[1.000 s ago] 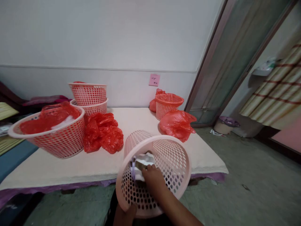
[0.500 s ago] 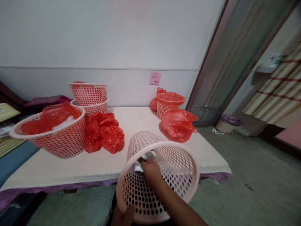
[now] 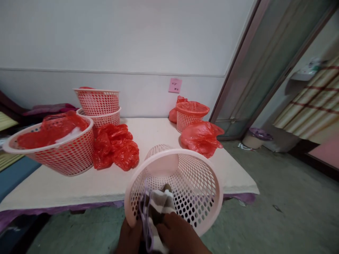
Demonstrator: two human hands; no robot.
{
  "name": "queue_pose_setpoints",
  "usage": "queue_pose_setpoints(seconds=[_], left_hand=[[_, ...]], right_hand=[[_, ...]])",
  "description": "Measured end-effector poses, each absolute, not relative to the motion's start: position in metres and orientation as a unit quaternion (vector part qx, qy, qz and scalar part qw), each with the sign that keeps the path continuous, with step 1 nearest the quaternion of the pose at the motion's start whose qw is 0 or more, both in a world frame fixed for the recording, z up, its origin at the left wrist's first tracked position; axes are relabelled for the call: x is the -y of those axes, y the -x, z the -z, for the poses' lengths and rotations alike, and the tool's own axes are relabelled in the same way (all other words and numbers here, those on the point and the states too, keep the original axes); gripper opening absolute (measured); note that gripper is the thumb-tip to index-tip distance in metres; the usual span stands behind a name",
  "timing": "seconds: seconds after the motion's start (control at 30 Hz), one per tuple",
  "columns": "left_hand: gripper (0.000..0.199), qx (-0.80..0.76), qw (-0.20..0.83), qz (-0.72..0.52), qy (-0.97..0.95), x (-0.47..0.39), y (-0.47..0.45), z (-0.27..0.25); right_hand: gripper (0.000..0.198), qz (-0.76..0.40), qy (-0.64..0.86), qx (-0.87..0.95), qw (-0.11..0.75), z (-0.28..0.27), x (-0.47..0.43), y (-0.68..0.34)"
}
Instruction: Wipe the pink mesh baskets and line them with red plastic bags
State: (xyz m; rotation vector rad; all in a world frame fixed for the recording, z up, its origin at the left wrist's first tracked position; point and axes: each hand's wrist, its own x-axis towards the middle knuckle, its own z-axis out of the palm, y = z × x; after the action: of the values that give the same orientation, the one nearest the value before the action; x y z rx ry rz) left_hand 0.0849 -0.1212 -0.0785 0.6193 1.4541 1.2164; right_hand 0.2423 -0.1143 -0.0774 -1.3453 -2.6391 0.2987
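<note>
A pink perforated plastic basket [image 3: 197, 176] is tipped with its mouth toward me, and its inside walls and bottom show. My right hand [image 3: 178, 231], at the front of the mouth, is closed on a cloth [image 3: 160, 201] with white and grey-brown stripes and a purple edge. Part of this cloth still lies inside the basket. At the lower left of the rim is my left hand [image 3: 131, 233], closed on the basket's edge right beside the cloth. Its fingertips are partly hidden, so I cannot tell if it also touches the cloth.
On the white-covered bed [image 3: 159, 127] stand a large basket [image 3: 71, 158] lined with red plastic, two stacked baskets [image 3: 99, 102] and a crumpled red bag [image 3: 115, 146]. Farther right are a small lined basket [image 3: 184, 121] and another red bag [image 3: 201, 137]. A bin [image 3: 253, 139] stands on the floor.
My right hand has drawn back from deep in the basket toward me, bringing the striped cloth to the mouth. The basket's mouth has tilted up a little and shifted slightly left.
</note>
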Motion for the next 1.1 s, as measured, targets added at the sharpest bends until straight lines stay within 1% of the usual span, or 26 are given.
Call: queue_pose_setpoints(seconds=[0.13, 0.27, 0.37, 0.43, 0.5, 0.57, 0.63, 0.7, 0.8, 0.87, 1.0, 1.1], left_hand=[[0.034, -0.584, 0.557, -0.544, -0.232, 0.120, -0.085, 0.082], [0.033, -0.584, 0.560, -0.544, -0.221, 0.116, -0.083, 0.081], [0.035, -0.579, 0.557, -0.537, -0.259, 0.113, -0.080, 0.072], [0.038, -0.569, 0.570, -0.518, -0.287, 0.111, -0.077, 0.064], [0.044, -0.561, 0.581, -0.507, -0.300, 0.108, -0.074, 0.056], [0.051, -0.562, 0.577, -0.509, -0.306, 0.105, -0.073, 0.051], [0.057, -0.565, 0.560, -0.517, -0.317, 0.101, -0.071, 0.047], [0.061, -0.564, 0.555, -0.516, -0.329, 0.099, -0.069, 0.044], [0.062, -0.562, 0.550, -0.512, -0.344, 0.098, -0.066, 0.039], [0.060, -0.567, 0.544, -0.514, -0.345, 0.097, -0.064, 0.035], [0.050, -0.575, 0.550, -0.519, -0.313, 0.093, -0.060, 0.031], [0.041, -0.574, 0.554, -0.524, -0.298, 0.090, -0.058, 0.034]], right_hand=[[0.008, -0.033, 0.477, 0.877, 0.052, 0.070, 0.125, -0.277], [0.009, 0.028, 0.510, 0.855, 0.091, 0.059, 0.131, -0.301], [0.011, 0.083, 0.496, 0.857, 0.114, 0.066, 0.136, -0.299], [0.020, 0.129, 0.481, 0.857, 0.130, 0.077, 0.137, -0.293], [0.033, 0.159, 0.475, 0.853, 0.147, 0.089, 0.136, -0.287], [0.043, 0.165, 0.475, 0.848, 0.168, 0.098, 0.132, -0.282], [0.045, 0.166, 0.470, 0.847, 0.185, 0.104, 0.128, -0.278], [0.045, 0.162, 0.456, 0.854, 0.192, 0.108, 0.125, -0.274], [0.039, 0.127, 0.429, 0.870, 0.207, 0.107, 0.123, -0.267], [0.035, 0.113, 0.430, 0.867, 0.227, 0.101, 0.124, -0.261], [0.042, 0.111, 0.420, 0.866, 0.247, 0.093, 0.124, -0.252], [0.041, 0.145, 0.400, 0.869, 0.253, 0.098, 0.125, -0.247]])
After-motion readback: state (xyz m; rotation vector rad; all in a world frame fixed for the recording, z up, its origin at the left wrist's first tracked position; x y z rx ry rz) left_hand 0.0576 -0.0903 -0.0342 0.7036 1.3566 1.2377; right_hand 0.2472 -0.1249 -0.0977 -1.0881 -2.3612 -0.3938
